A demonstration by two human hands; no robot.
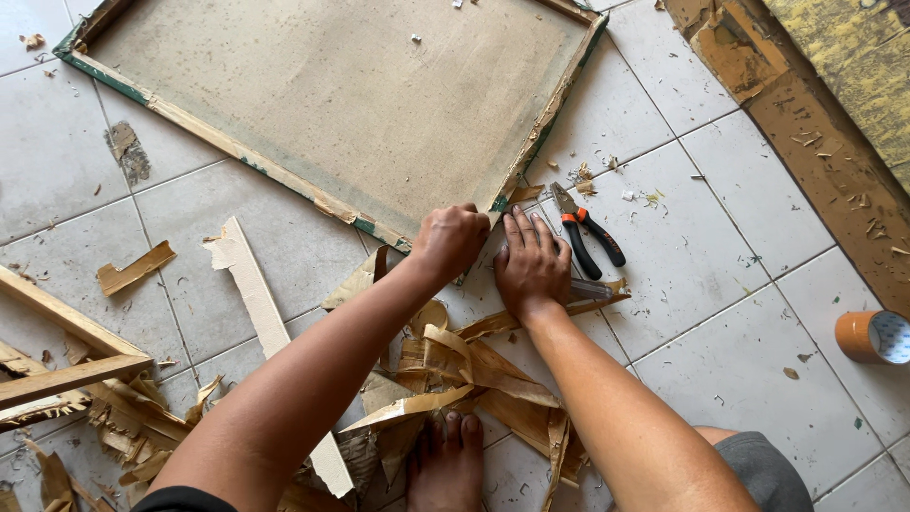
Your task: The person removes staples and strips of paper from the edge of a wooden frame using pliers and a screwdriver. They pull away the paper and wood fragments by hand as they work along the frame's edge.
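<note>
Nearest the camera, a bare foot [447, 465] rested on the tiled floor [739, 351] among curled brown paper strips [474, 374]. A pale wooden slat [270, 322] lay to the left of them, and further left were broken wood bars [66, 351] and more scraps.

Beyond the strips, both hands met at the near corner of the frame [341, 104]. The left hand [448, 242] was closed in a fist, its grip pressed together on the frame's edge at that corner; what it pinched, if anything, could not be told. The right hand [531, 265] lay flat just beside it, fingers spread and pressed down on the floor, over a thin strip there.

Just right of the right hand lay pliers [583, 232] with orange and black handles, touching neither hand. A roll of brown tape [872, 337] sat well apart at the right edge.

Farthest off, the frame lay face down, its canvas back showing, with green paint along its edges. A worn wooden board [815, 123] ran along the upper right.
</note>
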